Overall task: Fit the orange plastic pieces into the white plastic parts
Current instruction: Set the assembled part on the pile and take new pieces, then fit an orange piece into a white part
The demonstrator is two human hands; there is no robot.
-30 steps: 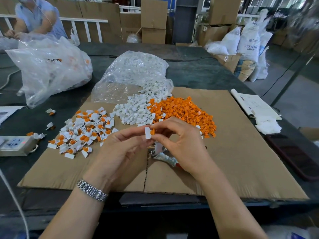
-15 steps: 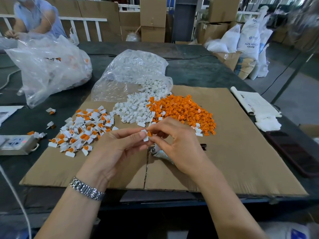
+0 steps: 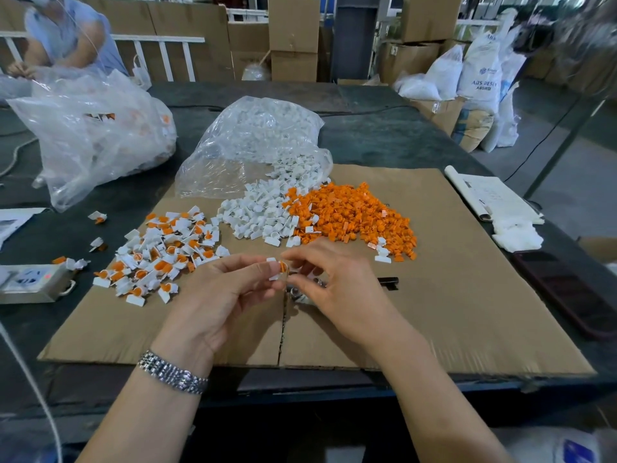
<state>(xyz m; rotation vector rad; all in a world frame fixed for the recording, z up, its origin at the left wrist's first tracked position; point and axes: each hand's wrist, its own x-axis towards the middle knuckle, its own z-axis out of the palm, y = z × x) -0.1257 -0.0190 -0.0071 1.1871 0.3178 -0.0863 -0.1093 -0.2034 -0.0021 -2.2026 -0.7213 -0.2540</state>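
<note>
My left hand (image 3: 227, 295) pinches a small white plastic part (image 3: 273, 269) over the cardboard sheet (image 3: 450, 295). My right hand (image 3: 340, 289) pinches an orange piece (image 3: 283, 266) against that white part. Behind the hands lie a heap of loose orange pieces (image 3: 354, 215) and a heap of white parts (image 3: 263, 215). To the left is a spread of joined white-and-orange pieces (image 3: 160, 255). A metal tool (image 3: 300, 295) lies on the cardboard, partly hidden under my right hand.
A clear bag of white parts (image 3: 253, 142) lies behind the heaps, a larger bag (image 3: 90, 135) at far left. A power strip (image 3: 30, 282) sits at the left edge. Papers (image 3: 490, 195), a white cloth (image 3: 517, 235) and a dark phone (image 3: 567, 292) lie right. Another person (image 3: 66, 35) works at back left.
The orange piece has moved closer in against the white part between my fingertips. Both hands stay in nearly the same place over the cardboard.
</note>
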